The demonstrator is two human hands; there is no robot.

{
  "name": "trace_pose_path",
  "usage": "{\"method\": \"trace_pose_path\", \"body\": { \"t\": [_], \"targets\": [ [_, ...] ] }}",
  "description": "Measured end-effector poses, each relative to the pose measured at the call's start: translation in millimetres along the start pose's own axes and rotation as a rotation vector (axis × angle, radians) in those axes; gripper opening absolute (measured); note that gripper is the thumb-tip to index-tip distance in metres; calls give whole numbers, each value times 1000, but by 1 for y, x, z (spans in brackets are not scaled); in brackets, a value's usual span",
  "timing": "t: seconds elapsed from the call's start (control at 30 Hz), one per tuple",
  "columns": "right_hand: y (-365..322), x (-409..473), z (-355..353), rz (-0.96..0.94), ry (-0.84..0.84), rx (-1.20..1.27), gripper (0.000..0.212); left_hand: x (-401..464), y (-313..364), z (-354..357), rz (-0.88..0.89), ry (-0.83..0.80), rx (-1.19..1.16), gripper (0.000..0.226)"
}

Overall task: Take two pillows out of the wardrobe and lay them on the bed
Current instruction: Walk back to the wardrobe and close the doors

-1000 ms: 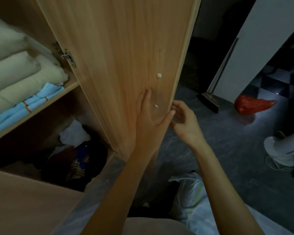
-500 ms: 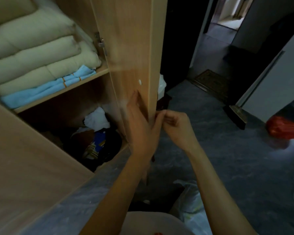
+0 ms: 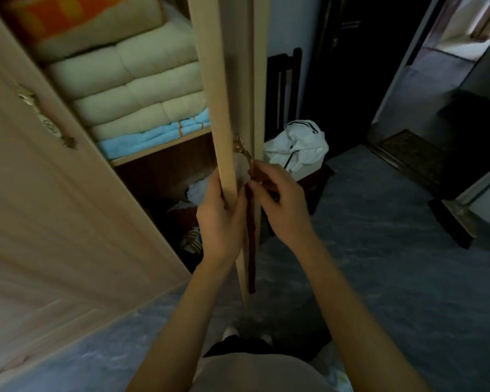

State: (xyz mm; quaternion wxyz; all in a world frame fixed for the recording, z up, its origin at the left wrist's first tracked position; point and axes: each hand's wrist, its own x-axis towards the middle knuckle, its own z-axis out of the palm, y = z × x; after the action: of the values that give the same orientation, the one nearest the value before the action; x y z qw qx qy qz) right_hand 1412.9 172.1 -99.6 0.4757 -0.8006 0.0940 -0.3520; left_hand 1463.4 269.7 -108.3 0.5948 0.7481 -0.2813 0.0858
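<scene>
Resting atop cream quilts, orange-patterned pillow (image 3: 77,21)

I can make out no writing, label, brand, number or sign anywhere in my view.
</scene>
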Motion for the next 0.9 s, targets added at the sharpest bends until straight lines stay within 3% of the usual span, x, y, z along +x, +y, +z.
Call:
{"method": "trace_pose_path", "body": {
  "t": [0.1, 0.33, 0.4, 0.47, 0.53, 0.63, 0.77, 0.9],
  "targets": [
    [-4, 13, 20, -51, -51, 8, 28, 7, -11, -21, -21, 85, 33, 25],
    [-13, 48, 84, 33, -264, 184, 19, 28, -25, -63, -100, 413, -34, 35],
    [-15, 60, 100, 67, -294, 262, 14, 29, -27, -72, -46, 527, 16, 35],
    [-15, 70, 111, 103, -330, 310, 12, 29, -30, -75, 116, 605, 164, 29],
    [-12, 78, 118, 126, -367, 342, 11, 35, -31, -72, 215, 552, 265, 24],
    [-6, 86, 127, 136, -372, 411, 10, 59, -27, -67, 76, 454, 241, 29],
    [1, 97, 141, 125, -386, 459, 18, 85, -32, -70, -89, 561, 96, 26],
    [5, 112, 159, 108, -400, 441, 32, 103, -45, -82, -130, 564, 89, 24]
  ]
}}
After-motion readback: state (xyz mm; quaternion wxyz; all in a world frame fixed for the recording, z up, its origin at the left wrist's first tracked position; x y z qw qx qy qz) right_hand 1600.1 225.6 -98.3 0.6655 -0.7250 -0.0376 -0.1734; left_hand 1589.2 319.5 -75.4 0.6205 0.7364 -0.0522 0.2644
